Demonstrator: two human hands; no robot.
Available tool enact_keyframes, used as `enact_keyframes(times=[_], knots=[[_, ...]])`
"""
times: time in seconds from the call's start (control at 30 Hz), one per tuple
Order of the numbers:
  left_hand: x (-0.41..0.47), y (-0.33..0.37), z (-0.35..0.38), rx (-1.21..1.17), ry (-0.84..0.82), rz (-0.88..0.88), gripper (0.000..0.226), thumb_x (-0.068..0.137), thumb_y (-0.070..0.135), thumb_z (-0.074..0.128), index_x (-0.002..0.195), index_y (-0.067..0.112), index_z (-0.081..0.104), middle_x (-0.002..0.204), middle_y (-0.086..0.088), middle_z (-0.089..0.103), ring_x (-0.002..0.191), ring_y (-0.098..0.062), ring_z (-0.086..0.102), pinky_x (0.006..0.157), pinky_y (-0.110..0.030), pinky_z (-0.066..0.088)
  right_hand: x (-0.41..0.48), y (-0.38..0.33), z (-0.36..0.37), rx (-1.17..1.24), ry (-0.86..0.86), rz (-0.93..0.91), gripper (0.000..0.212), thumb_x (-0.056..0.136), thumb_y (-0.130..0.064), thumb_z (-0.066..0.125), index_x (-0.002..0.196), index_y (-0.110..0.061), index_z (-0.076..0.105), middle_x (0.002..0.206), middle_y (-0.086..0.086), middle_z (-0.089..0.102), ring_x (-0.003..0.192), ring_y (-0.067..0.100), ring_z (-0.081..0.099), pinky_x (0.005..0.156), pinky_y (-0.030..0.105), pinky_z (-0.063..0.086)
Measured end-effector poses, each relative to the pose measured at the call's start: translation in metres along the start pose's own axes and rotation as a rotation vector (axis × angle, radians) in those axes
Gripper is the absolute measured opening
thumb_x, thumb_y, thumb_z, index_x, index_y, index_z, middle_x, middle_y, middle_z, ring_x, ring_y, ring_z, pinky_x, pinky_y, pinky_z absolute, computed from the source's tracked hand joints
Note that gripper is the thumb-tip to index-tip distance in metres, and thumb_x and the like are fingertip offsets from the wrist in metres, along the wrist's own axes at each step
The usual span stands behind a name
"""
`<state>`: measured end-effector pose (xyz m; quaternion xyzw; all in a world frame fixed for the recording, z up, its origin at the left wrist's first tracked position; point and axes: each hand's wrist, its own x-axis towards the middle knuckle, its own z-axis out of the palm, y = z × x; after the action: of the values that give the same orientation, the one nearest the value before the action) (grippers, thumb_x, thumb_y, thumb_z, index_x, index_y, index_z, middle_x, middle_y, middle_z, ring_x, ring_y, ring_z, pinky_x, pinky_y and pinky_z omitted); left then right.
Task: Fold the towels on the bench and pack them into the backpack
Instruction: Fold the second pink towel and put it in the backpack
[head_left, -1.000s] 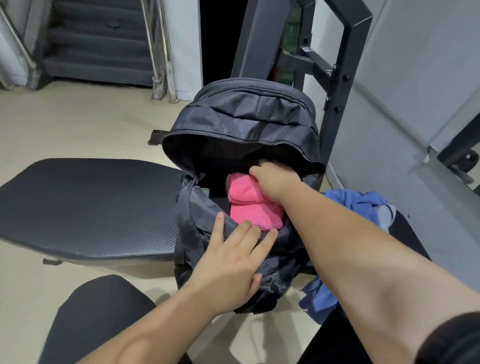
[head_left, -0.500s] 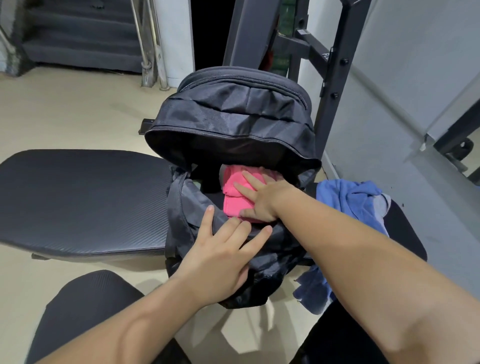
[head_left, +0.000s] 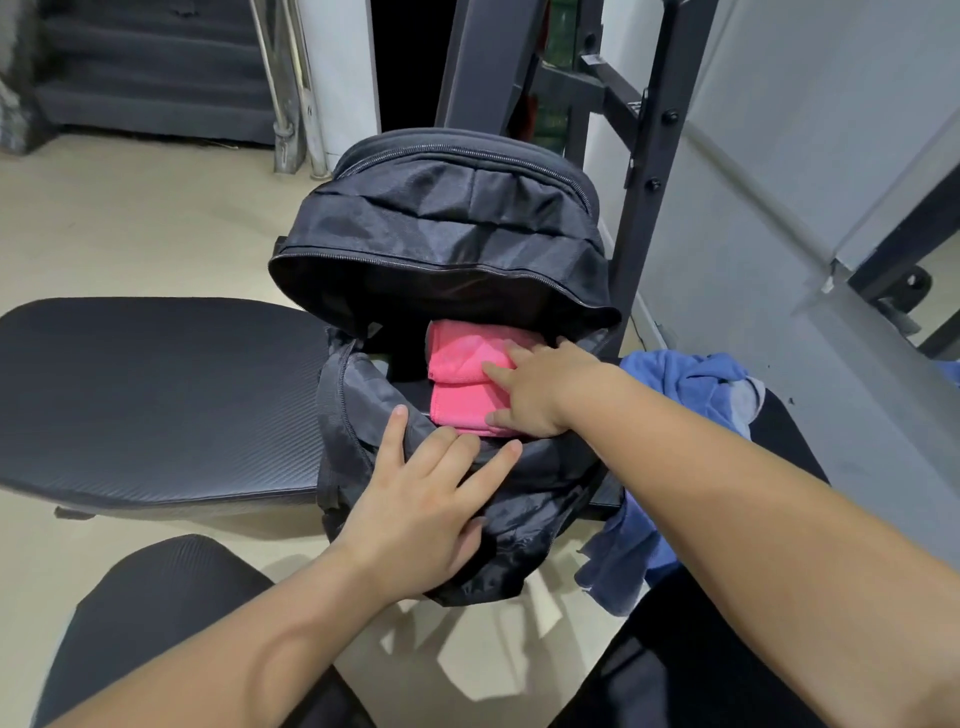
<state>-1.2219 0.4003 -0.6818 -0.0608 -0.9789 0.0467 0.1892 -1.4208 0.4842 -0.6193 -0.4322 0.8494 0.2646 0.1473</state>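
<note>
Pink towel (head_left: 470, 382), folded, sits inside the open backpack (head_left: 447, 228) on the bench (head_left: 156, 400). Right hand (head_left: 540, 389) lies flat on it, fingers spread, gripping nothing. Left hand (head_left: 421, 512), fingers apart, presses the backpack's front wall just below. Blue towel (head_left: 691, 384) lies crumpled right of the right wrist.

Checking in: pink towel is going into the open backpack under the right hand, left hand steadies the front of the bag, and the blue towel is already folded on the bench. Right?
Not quite. In the head view the blue towel lies crumpled and unfolded, draped over the bench edge. The rest holds: the right hand presses the pink towel into the open backpack, and the left hand steadies its front.
</note>
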Motion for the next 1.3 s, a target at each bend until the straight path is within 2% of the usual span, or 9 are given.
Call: enact_keyframes(times=[0.23,0.43,0.53,0.63,0.77,0.83,0.93,1.1,1.3], knots=[[-0.002,0.002,0.003,0.006,-0.033,0.011,0.081,0.073,0.039,0.069,0.149,0.024,0.045,0.119,-0.005,0.058,0.118,-0.027,0.052,0.114,-0.069,0.018,0.037,-0.009,0.020,-0.052,-0.189,0.070,0.095,0.090,-0.082,0.024,0.156,-0.031,-0.022,0.166,0.002,-0.024,0.155,0.031,-0.013,0.121,0.059,-0.007],[0.005,0.003,0.000,0.017,-0.018,-0.007,0.082,0.071,0.039,0.072,0.147,0.023,0.047,0.117,-0.007,0.058,0.116,-0.030,0.054,0.111,-0.071,0.023,0.035,-0.006,0.016,0.026,-0.095,0.048,0.086,0.094,-0.077,0.021,0.160,-0.032,-0.009,0.168,0.000,-0.013,0.156,0.028,-0.002,0.123,0.056,0.000],[0.005,0.004,0.000,0.023,-0.009,-0.013,0.081,0.071,0.041,0.072,0.146,0.023,0.048,0.117,-0.008,0.058,0.115,-0.031,0.053,0.111,-0.071,0.023,0.011,0.004,0.015,0.276,0.159,-0.052,0.068,0.101,-0.063,0.032,0.159,-0.029,0.026,0.167,0.000,0.023,0.150,0.025,0.029,0.119,0.046,0.027],[0.003,0.005,0.002,0.031,0.002,-0.018,0.082,0.071,0.041,0.073,0.146,0.022,0.047,0.118,-0.008,0.058,0.117,-0.031,0.053,0.111,-0.072,0.023,-0.018,0.014,0.033,0.637,0.671,-0.100,0.041,0.099,-0.047,0.052,0.132,-0.025,0.064,0.127,0.002,0.066,0.120,0.024,0.058,0.098,0.038,0.046],[0.005,0.009,0.007,0.033,0.005,-0.053,0.076,0.072,0.037,0.071,0.144,0.022,0.050,0.118,-0.009,0.059,0.116,-0.033,0.055,0.112,-0.072,0.019,-0.038,0.023,0.067,1.091,1.282,0.201,0.018,0.094,-0.031,0.060,0.103,-0.019,0.070,0.096,-0.003,0.066,0.092,0.012,0.060,0.085,0.030,0.047],[0.006,0.009,0.011,0.046,0.025,-0.062,0.074,0.071,0.028,0.071,0.142,0.022,0.052,0.115,-0.009,0.060,0.113,-0.033,0.056,0.112,-0.072,0.020,-0.028,0.030,0.074,1.589,1.155,0.361,0.033,0.098,-0.040,0.057,0.126,-0.022,0.062,0.118,-0.006,0.063,0.103,-0.003,0.058,0.095,0.025,0.047],[0.008,0.004,0.014,0.073,0.089,-0.054,0.072,0.069,0.008,0.062,0.139,0.023,0.054,0.106,-0.008,0.060,0.102,-0.033,0.058,0.109,-0.072,0.024,-0.005,0.031,0.083,2.053,0.713,0.219,0.068,0.092,-0.071,0.048,0.152,-0.044,0.034,0.151,-0.020,0.043,0.135,-0.001,0.044,0.118,0.037,0.034],[0.003,-0.015,0.018,0.070,0.156,-0.096,0.060,0.079,0.003,0.043,0.134,0.026,0.052,0.101,-0.009,0.061,0.098,-0.033,0.058,0.108,-0.073,0.026,0.016,0.011,0.063,1.945,0.601,0.017,0.051,0.103,-0.056,0.041,0.152,-0.051,0.028,0.147,-0.034,0.040,0.138,-0.004,0.038,0.123,0.040,0.027],[-0.017,-0.063,0.012,0.049,0.177,-0.234,0.057,0.074,0.004,0.042,0.126,0.025,0.053,0.103,-0.010,0.060,0.110,-0.033,0.054,0.107,-0.072,0.028,0.052,-0.030,0.023,1.912,0.525,-0.078,0.066,0.088,-0.066,0.054,0.148,-0.058,0.028,0.155,-0.021,0.040,0.141,0.007,0.041,0.120,0.046,0.031]])
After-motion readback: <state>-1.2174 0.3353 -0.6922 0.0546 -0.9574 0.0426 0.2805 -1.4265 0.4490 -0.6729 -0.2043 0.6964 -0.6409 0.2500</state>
